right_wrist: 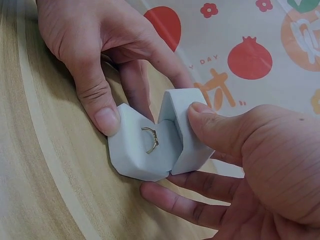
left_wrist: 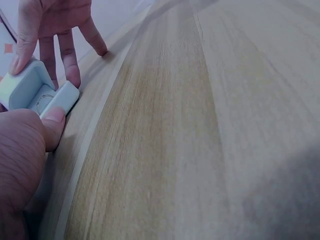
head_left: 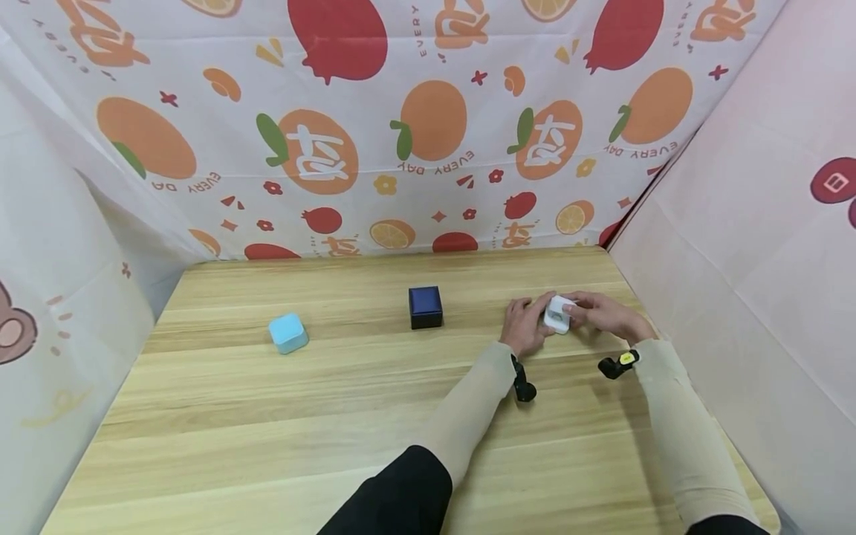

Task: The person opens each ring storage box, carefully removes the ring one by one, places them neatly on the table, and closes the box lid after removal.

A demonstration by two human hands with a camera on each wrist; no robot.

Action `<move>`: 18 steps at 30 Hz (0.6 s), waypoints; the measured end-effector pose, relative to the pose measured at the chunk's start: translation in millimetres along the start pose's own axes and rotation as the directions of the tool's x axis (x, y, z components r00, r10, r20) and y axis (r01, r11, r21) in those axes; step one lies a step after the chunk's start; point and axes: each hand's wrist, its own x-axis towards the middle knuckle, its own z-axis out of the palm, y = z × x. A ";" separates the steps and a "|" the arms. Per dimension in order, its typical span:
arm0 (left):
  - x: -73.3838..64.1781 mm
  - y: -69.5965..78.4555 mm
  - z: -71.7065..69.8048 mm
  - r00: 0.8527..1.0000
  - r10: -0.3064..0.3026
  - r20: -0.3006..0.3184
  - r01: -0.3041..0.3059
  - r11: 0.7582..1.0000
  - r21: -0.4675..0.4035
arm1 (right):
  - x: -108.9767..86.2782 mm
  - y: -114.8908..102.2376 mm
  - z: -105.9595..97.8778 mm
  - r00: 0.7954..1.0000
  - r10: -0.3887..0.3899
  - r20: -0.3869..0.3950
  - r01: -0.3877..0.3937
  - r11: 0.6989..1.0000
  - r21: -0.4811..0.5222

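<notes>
Ring box (right_wrist: 166, 144), white, lid (right_wrist: 192, 132) raised, at far right of counter (head_left: 321, 423), right of navy box (head_left: 426, 307). My left hand (head_left: 524, 327) grips base (right_wrist: 131, 147), my right hand (head_left: 607, 313) pinches lid; gold ring (right_wrist: 155, 137) stands in base. If right grip slips, lid could snap down; careless tilt might tip ring out.

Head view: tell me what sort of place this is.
Probably a makeshift tabletop recording booth: a fruit-print curtain hangs behind a wood-grain table, with pale side curtains.
</notes>
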 end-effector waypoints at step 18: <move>-1.7 4.2 -3.1 1.000 0.000 -0.008 0.000 1.000 -0.009 | 0.8 2.0 -0.5 0.999 -0.031 -0.004 0.032 0.999 0.023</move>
